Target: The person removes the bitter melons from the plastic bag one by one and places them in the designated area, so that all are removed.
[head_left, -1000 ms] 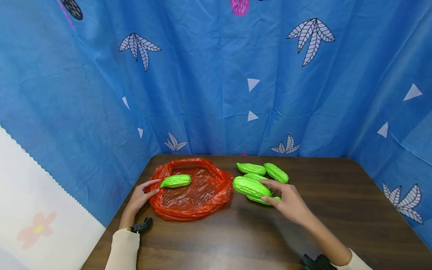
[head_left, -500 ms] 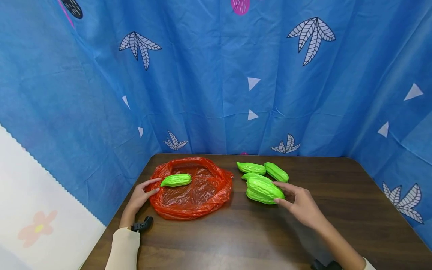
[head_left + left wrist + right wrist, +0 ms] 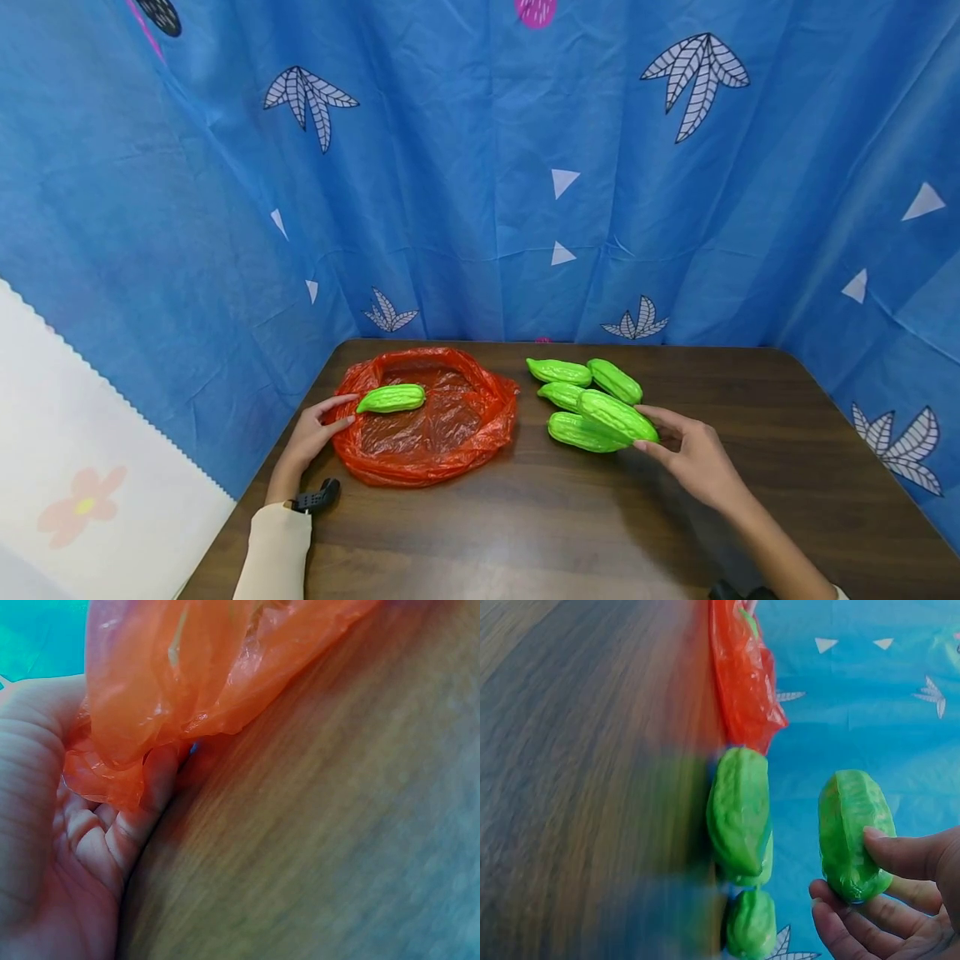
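Observation:
My left hand (image 3: 307,437) pinches the left rim of a red plastic bag (image 3: 491,433), whose mouth is spread wide. The left wrist view has the crumpled film (image 3: 112,776) between thumb and fingers. A bright green bitter melon (image 3: 392,398) lies at the left side of the bag's opening. My right hand (image 3: 693,454) holds another bitter melon (image 3: 615,414) by its near end, thumb on one side and fingers on the other. In the right wrist view this held melon (image 3: 851,832) is raised off the table, apart from the ones lying there.
Several more bitter melons lie grouped right of the bag, among them a front one (image 3: 581,433), a back left one (image 3: 558,372) and a back right one (image 3: 615,380). A blue patterned curtain (image 3: 517,208) hangs behind the brown wooden table (image 3: 465,542).
My right hand has moved to the right with the bitter melon, away from the bag. More of the melons on the table now show. My left hand stays at the bag's rim.

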`<state>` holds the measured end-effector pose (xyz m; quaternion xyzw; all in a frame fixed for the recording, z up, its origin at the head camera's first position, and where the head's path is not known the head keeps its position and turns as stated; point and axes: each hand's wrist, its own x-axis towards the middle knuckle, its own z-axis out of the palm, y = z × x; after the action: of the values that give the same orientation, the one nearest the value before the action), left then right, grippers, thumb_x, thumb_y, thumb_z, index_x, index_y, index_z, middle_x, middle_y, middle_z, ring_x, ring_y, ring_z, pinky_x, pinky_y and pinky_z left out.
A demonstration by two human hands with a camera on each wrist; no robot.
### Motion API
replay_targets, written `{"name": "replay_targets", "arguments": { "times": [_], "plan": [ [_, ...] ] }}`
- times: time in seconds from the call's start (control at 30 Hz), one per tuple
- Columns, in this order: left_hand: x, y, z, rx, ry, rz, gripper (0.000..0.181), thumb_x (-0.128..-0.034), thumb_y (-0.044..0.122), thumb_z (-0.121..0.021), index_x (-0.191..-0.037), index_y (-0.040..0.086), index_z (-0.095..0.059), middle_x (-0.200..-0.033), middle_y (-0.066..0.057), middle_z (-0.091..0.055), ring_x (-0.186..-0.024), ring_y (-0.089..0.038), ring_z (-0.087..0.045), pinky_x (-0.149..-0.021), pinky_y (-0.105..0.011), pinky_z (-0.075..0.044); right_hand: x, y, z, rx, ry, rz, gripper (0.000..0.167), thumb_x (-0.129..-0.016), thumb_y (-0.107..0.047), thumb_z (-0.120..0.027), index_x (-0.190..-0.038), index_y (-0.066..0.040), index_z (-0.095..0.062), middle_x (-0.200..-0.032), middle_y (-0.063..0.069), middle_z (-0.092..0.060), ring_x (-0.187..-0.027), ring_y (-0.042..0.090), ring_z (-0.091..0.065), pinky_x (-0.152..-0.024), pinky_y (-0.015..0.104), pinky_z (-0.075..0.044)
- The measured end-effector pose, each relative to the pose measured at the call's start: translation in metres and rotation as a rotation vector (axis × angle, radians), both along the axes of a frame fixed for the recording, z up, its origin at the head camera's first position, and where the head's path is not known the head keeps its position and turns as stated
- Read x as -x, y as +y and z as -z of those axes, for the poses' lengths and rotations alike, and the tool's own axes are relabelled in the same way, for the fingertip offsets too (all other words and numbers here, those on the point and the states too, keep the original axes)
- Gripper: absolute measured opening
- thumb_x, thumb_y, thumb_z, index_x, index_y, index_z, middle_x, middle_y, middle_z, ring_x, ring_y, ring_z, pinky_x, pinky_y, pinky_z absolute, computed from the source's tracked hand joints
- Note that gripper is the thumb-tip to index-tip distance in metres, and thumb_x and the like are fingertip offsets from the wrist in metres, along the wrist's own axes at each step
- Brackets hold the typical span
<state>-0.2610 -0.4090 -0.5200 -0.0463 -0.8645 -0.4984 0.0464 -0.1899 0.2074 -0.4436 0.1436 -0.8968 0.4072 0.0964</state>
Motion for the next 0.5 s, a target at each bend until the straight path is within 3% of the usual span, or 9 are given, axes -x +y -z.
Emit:
{"name": "replay_targets", "arguments": {
  "times": [0.07,0.3,0.5],
  "plan": [
    [0.005,-0.004,0.009,0.014,0.011,-0.003,0.05,-0.097,0.025,-0.071,-0.142,0.007,-0.06,-0.147,-0.021,-0.052,-0.137,-0.038,-0.045,-0.092,-0.012,-0.04,0.0,0.004,0.003,0.0,-0.003,0.006,0.047,-0.09,-0.014,-0.079,-0.134,-0.008,-0.066,-0.12,0.017,-0.071,-0.095,0.027,-0.071,-0.074,0.029,-0.057],
    [0.005,-0.003,0.01,0.022,0.016,-0.003,0.049,-0.0966,0.025,-0.072,-0.141,0.007,-0.06,-0.145,-0.02,-0.054,-0.136,-0.037,-0.046,-0.093,-0.013,-0.039,0.002,0.014,0.006,-0.008,-0.016,0.034,0.048,-0.09,-0.014,-0.078,-0.135,-0.005,-0.064,-0.123,0.023,-0.069,-0.098,0.033,-0.071,-0.074,0.037,-0.059],
    [0.006,-0.006,0.011,0.02,0.022,-0.005,0.049,-0.097,0.025,-0.071,-0.141,0.007,-0.06,-0.146,-0.02,-0.054,-0.134,-0.037,-0.047,-0.092,-0.014,-0.042,0.009,0.019,0.008,-0.012,-0.02,0.058,0.047,-0.091,-0.013,-0.077,-0.135,-0.004,-0.064,-0.12,0.024,-0.069,-0.096,0.036,-0.071,-0.072,0.036,-0.059]
  ]
}}
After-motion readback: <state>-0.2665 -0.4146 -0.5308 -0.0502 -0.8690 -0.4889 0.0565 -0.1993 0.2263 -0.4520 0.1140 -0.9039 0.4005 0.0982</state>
